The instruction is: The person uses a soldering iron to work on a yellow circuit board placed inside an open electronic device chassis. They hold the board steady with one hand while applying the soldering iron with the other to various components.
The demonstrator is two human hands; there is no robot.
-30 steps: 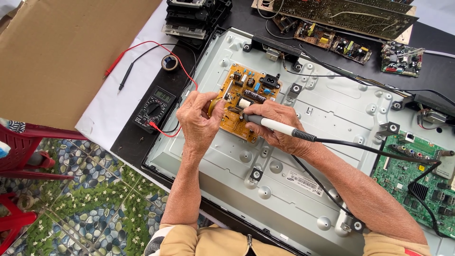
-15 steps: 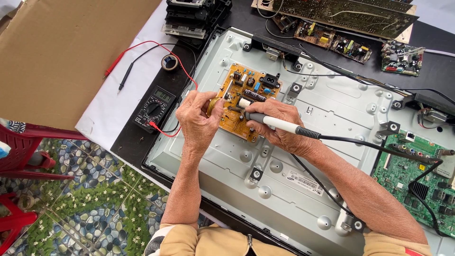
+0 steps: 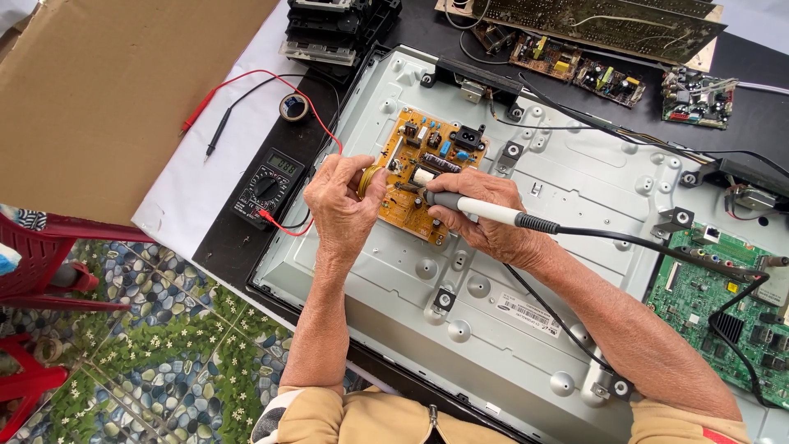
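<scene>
Orange circuit board [image 3: 421, 177] sits on the grey metal back panel [image 3: 526, 271], toward the panel's upper left, long axis running from upper right down to lower left. I see my right hand [image 3: 485, 218] lying over the board's lower right part, fingers wrapped around a soldering iron [image 3: 477, 207]; its shaft runs roughly crosswise, tip pointing left into the board's middle. My left hand [image 3: 343, 205] is at the board's left edge, fingers pinched narrow on a small coil of yellowish wire [image 3: 370, 177], just left of the iron tip. Right hand is the nearer to the joint. Left of the panel: black multimeter [image 3: 267, 185] with red lead. Right of the panel: green board [image 3: 723, 288]. Tiled floor below the table.
</scene>
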